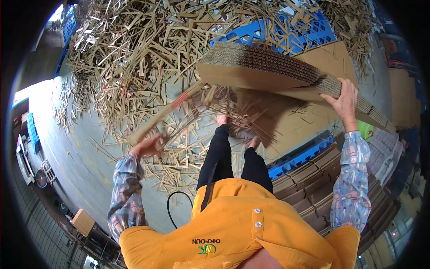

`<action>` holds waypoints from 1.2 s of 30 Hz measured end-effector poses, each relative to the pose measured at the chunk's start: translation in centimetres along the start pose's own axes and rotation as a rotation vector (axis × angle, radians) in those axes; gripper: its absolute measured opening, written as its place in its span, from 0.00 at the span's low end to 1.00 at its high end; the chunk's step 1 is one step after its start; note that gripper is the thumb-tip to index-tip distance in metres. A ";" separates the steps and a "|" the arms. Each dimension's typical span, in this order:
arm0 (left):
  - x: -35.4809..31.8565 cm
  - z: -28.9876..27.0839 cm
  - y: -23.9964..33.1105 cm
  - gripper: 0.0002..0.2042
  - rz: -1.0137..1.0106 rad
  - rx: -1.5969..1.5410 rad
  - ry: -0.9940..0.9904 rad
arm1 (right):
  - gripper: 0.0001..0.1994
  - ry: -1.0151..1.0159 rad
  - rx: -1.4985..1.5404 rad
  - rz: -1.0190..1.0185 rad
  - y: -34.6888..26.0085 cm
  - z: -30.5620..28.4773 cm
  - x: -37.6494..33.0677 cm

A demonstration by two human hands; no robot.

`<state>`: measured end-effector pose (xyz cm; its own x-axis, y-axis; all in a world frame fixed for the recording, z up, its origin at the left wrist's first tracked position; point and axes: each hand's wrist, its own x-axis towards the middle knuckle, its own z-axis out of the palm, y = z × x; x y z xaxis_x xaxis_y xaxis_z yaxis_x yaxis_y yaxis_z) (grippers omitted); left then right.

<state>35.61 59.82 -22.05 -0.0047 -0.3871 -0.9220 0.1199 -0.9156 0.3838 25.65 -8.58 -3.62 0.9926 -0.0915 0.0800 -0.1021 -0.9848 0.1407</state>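
Observation:
A thick stack of corrugated cardboard sheets (260, 67) stretches across the space in front of me, its fluted edges facing up. My right hand (344, 98) is closed on the stack near its right end, fingers over the top edge. Out to the left, my left hand (150, 144) is smeared by motion, so its fingers cannot be made out. Beside it runs a long blurred cardboard strip (165, 112) with a red mark. Whether the hand touches this strip is unclear. More thin scrap strips (224, 107) blur in the air or hang below the stack.
A large heap of cardboard offcuts (134, 49) covers the floor ahead and around my feet. A blue plastic pallet (313, 29) pokes out of it. Flat cardboard (286, 130) lies under the stack. Bundled cardboard (309, 179) stands by a blue pallet edge (300, 157) at my right.

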 end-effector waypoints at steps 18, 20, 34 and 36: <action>5.0 -5.9 26.7 0.29 0.949 -0.412 0.570 | 0.39 0.064 0.125 0.048 -2.8 -0.5 -1.7; 4.7 -5.5 27.5 0.24 0.925 -0.282 0.697 | 0.34 0.361 0.134 0.072 -4.2 -0.7 -2.4; -5.5 0.9 40.5 0.18 0.898 -0.449 1.000 | 0.18 0.028 1.802 1.838 -29.2 26.2 -26.7; -4.5 -0.4 39.4 0.18 0.856 -0.523 0.998 | 0.15 0.019 1.866 1.693 -31.8 26.0 -29.0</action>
<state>40.74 25.50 -2.80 0.9233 -0.3536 -0.1496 0.0775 -0.2098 0.9747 1.84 21.58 -36.08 0.1983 -0.5451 -0.8146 -0.2664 0.7699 -0.5800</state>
